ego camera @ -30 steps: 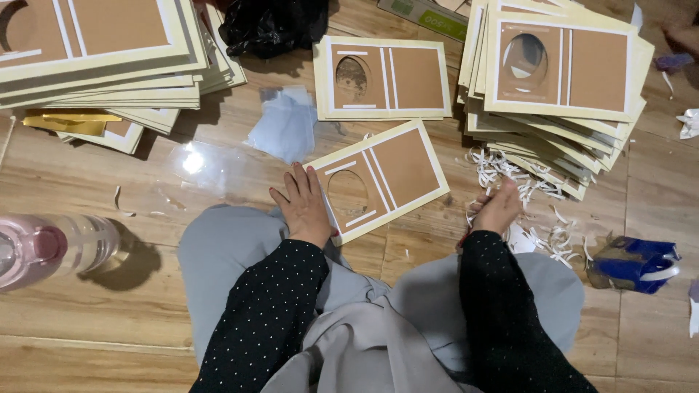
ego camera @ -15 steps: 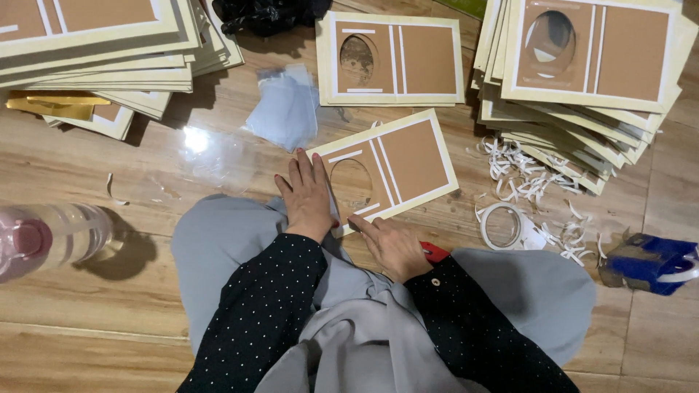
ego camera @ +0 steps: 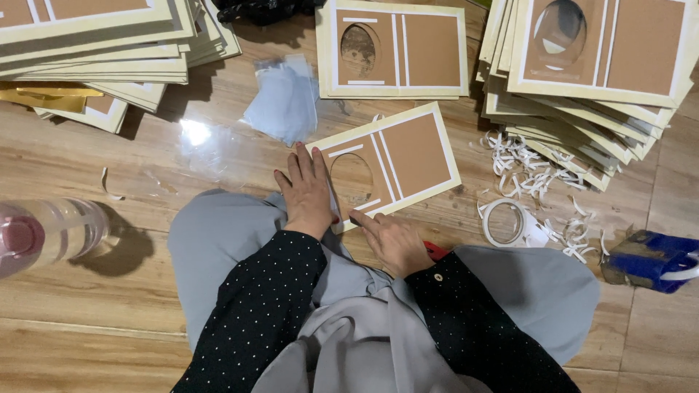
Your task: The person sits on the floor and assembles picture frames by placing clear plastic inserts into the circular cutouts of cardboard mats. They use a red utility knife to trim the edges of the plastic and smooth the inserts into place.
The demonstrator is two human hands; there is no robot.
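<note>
Brown card with cream border and oval cutout [ego camera: 397, 164] lies tilted on wooden floor [ego camera: 218, 156], just ahead of the knees; left hand [ego camera: 307, 191] flat, fingers spread, pressing its near-left edge, grasping nothing; right hand [ego camera: 391, 239] at the card's near edge, forefinger out, a red tool [ego camera: 435, 251] under it, grip unclear; tape roll [ego camera: 507, 222] just right; card stacks [ego camera: 582, 80] beyond; bottle [ego camera: 47, 233] far left.
</note>
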